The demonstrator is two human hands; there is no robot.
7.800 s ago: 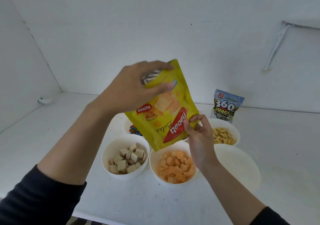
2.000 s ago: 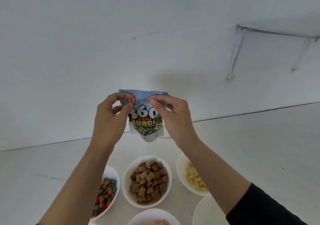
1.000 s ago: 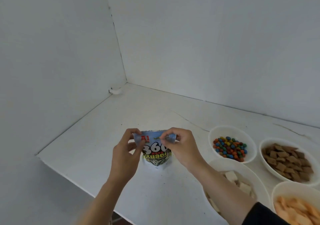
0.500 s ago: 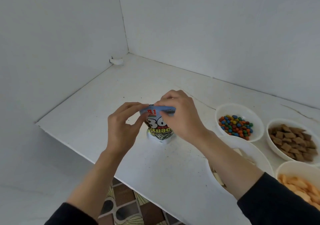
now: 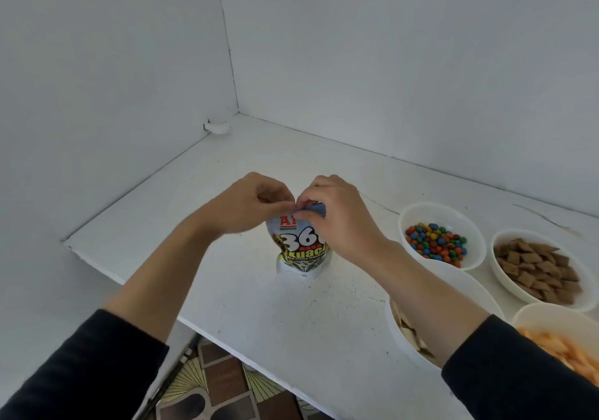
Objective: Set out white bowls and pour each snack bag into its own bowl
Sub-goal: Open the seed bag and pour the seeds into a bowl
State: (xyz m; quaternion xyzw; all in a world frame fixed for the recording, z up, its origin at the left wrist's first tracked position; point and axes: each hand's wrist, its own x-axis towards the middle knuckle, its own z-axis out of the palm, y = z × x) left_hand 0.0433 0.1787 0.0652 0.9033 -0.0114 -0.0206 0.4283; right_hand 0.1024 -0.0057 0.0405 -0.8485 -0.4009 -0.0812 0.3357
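Note:
A small blue-and-black seed bag marked "360" stands upright on the white table, left of the bowls. My left hand and my right hand both pinch its top edge, fingertips close together. To the right stand white bowls: one with coloured candies, one with brown squares, one with orange crackers, and one with pale wafer pieces, largely hidden behind my right forearm.
White walls meet in a corner at the back left, with a small white fitting at its foot. The table's front edge runs diagonally below my arms; a patterned floor shows beneath it.
Over the last second both hands brought the bag's top edge together and moved closer, now pinching it at one spot. The bag stays standing on the table.

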